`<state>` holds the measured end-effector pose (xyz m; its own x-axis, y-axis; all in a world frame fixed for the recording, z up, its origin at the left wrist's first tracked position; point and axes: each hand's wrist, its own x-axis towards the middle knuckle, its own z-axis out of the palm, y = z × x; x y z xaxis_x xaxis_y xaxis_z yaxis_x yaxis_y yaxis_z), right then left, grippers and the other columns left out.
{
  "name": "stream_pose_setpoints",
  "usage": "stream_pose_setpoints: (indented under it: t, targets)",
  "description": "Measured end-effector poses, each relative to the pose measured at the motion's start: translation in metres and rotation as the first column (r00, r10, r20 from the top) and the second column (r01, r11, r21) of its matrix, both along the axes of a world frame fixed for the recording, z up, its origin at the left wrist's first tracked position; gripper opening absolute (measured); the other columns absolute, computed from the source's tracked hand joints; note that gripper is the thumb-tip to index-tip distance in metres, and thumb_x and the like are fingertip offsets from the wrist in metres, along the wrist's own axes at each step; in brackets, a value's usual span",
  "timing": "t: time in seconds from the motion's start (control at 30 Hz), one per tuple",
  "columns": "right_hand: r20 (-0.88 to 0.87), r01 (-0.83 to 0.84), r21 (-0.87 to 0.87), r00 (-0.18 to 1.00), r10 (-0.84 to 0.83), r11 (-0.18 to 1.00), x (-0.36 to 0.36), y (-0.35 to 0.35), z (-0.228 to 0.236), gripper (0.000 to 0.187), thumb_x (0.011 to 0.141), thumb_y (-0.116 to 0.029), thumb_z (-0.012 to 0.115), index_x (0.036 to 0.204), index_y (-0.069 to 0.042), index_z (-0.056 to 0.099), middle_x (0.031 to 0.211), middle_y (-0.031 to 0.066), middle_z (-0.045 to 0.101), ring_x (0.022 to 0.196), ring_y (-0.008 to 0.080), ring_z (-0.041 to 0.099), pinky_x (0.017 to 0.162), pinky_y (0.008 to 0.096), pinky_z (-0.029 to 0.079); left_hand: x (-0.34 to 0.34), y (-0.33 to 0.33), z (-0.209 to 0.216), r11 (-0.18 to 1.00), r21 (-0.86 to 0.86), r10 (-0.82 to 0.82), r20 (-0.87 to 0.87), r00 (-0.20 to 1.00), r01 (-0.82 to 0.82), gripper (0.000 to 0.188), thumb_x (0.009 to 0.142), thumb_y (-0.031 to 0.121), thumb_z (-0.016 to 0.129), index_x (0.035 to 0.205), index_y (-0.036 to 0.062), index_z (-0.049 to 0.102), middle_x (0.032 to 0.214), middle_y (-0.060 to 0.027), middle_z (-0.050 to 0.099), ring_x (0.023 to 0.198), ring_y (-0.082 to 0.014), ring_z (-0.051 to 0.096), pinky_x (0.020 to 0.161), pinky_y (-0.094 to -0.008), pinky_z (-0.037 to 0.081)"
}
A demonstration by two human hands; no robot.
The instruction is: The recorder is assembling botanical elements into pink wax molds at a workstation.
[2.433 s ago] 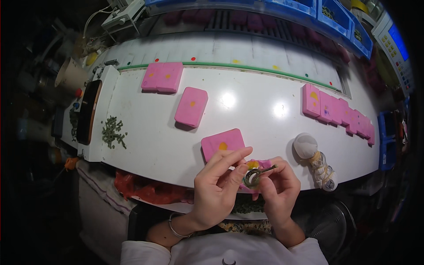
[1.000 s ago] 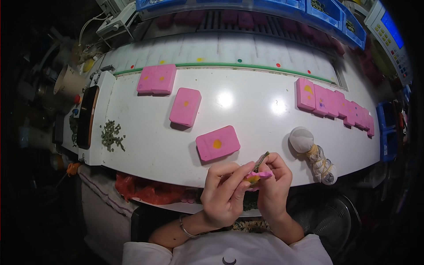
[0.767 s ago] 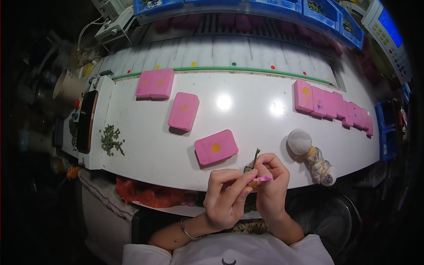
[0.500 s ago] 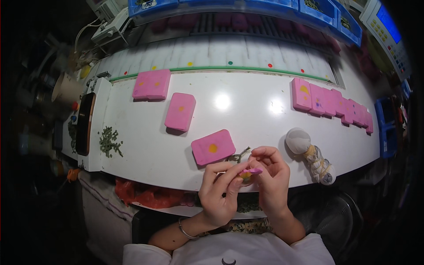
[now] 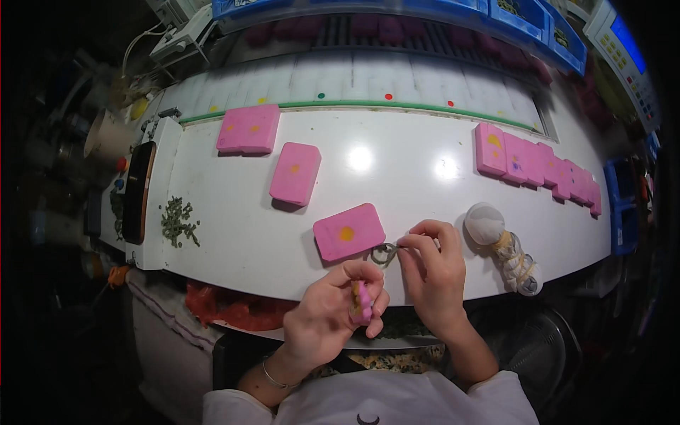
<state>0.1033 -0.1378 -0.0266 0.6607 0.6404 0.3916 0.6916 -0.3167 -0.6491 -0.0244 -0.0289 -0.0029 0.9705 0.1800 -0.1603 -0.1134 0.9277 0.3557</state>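
My left hand [image 5: 333, 312] is closed around a small pink piece [image 5: 365, 303] with yellow on one side, held up off the table near its front edge. To its right, my right hand [image 5: 433, 273] reaches down to the table with thumb and fingertips pinched at the end of a thin dark green looped piece [image 5: 384, 253]. That loop lies against the lower right corner of a pink rubber-like block [image 5: 347, 232] with a yellow dot. A white rounded cloth bundle [image 5: 486, 225], tied round its neck, lies right of my right hand.
Two more spots hold pink blocks, one upright [image 5: 295, 174] and a wider one [image 5: 248, 129] at back left. Several pink blocks [image 5: 524, 159] stand in a row at right. Small green pieces [image 5: 178, 222] lie left, near a phone-like device [image 5: 139, 191]. Blue bins [image 5: 520, 23] hang behind.
My hands have come apart: the left moved down and left with the pink piece, while the right moved up to the green loop. The view has shifted slightly.
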Motion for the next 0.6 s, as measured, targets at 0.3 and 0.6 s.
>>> stream_pose_setpoints:
  t: [0.3, 0.6]
  targets:
    - [-0.303, 0.009, 0.208, 0.951, 0.056, 0.978, -0.006, -0.017, 0.014, 0.017, 0.074, 0.009, 0.066, 0.085, -0.001, 0.057, 0.078, 0.0101, 0.056, 0.059, 0.0156, 0.054, 0.055, 0.0248, 0.046, 0.005, -0.004, -0.004, 0.869, 0.495, 0.084, -0.153, 0.985, 0.003, 0.016, 0.075, 0.001, 0.059, 0.080, 0.0046, 0.045, 0.074, -0.0019, 0.039, 0.071, -0.0129, 0.037, 0.058, -0.0230, 0.037]
    - [-0.187, 0.004, 0.419, 0.979, 0.081, 0.908, -0.019, -0.016, 0.023, 0.024, 0.067, 0.014, 0.068, 0.085, 0.000, 0.059, 0.081, 0.0109, 0.059, 0.066, 0.0160, 0.057, 0.057, 0.0246, 0.047, 0.015, -0.019, 0.009, 0.709, 0.704, 0.231, -0.286, 0.930, 0.040, 0.014, 0.087, 0.008, 0.063, 0.096, -0.0008, 0.056, 0.088, -0.0007, 0.051, 0.080, -0.0039, 0.047, 0.069, -0.0179, 0.040]
